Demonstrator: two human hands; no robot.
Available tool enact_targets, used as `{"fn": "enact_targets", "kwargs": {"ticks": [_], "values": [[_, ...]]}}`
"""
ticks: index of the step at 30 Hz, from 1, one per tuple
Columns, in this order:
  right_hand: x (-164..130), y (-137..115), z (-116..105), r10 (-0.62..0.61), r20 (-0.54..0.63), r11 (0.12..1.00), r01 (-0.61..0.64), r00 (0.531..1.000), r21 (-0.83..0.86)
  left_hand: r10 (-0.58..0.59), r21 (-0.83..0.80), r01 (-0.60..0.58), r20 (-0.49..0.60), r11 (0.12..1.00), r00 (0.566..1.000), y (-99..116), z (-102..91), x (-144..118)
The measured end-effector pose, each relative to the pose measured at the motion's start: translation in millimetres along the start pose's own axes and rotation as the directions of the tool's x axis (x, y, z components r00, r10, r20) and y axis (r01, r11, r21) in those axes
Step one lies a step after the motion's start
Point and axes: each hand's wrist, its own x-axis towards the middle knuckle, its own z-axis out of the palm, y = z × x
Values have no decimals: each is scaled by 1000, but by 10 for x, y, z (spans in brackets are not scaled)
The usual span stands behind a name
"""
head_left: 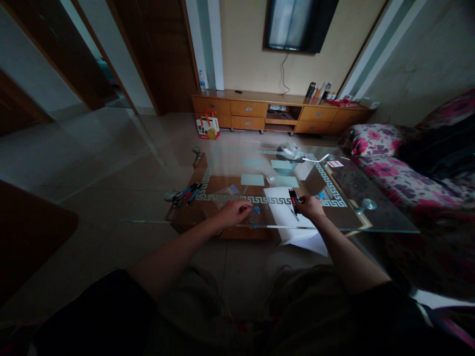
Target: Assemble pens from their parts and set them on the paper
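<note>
My right hand [311, 207] grips a few pens [293, 200], dark with a red one among them, held upright over white paper [282, 217] on the glass table. A single pen or its shadow shows on the sheet below. My left hand [235, 212] hovers over the table's front part, fingers curled in, with nothing visible in them. Close to its right is a clear bottle with a blue cap [256, 211]; I cannot tell whether it stands on or under the glass. At the table's left lies a pile of pens [185, 194], black, blue and red.
The glass table [386, 225] has a sharp front edge and a Greek-key border. A clear plastic bag [225, 194] lies behind my left hand. Farther back are a bagged bowl [289, 153] and a red-white card [335, 163]. A flowered sofa [386, 168] flanks the right.
</note>
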Motion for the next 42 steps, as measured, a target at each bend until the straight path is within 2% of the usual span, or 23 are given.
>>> {"fn": "enact_targets", "kwargs": {"ticks": [3, 7, 11, 14, 18, 21, 27, 32, 35, 38, 42], "values": [[-12, -6, -9, 9, -16, 1000, -9, 1000, -2, -46, 100, 58, -115, 993, 992, -162, -149, 35], [-11, -5, -25, 11, -39, 1000, -12, 999, -18, -154, 263, 243, -318, 934, 935, -481, -478, 9], [10, 4, -26, -43, -111, 998, 37, 993, -56, -277, 456, 506, -479, 732, 833, -775, -775, -143], [20, 5, -22, -105, -152, 993, 94, 983, -75, -356, 510, 640, -548, 574, 756, -919, -892, -270], [18, 3, -27, -126, -175, 991, 117, 976, -62, -441, 493, 722, -575, 485, 689, -1004, -928, -353], [17, 5, -29, -130, -180, 991, 123, 975, -51, -480, 481, 739, -564, 471, 672, -1023, -927, -359], [13, -7, -26, -125, -188, 992, 120, 974, -39, -481, 466, 740, -565, 484, 670, -1015, -953, -348], [-2, -32, -39, -122, -188, 993, 120, 975, -20, -498, 378, 775, -605, 507, 621, -1001, -977, -341], [-8, -38, -43, -122, -189, 993, 120, 974, -22, -491, 351, 778, -623, 521, 609, -1026, -982, -339], [-15, -43, -45, -132, -196, 991, 131, 972, -19, -478, 343, 772, -630, 535, 611, -1070, -986, -340], [-25, -54, -54, -141, -185, 990, 141, 973, -12, -460, 345, 747, -619, 569, 636, -1114, -998, -337]]}}
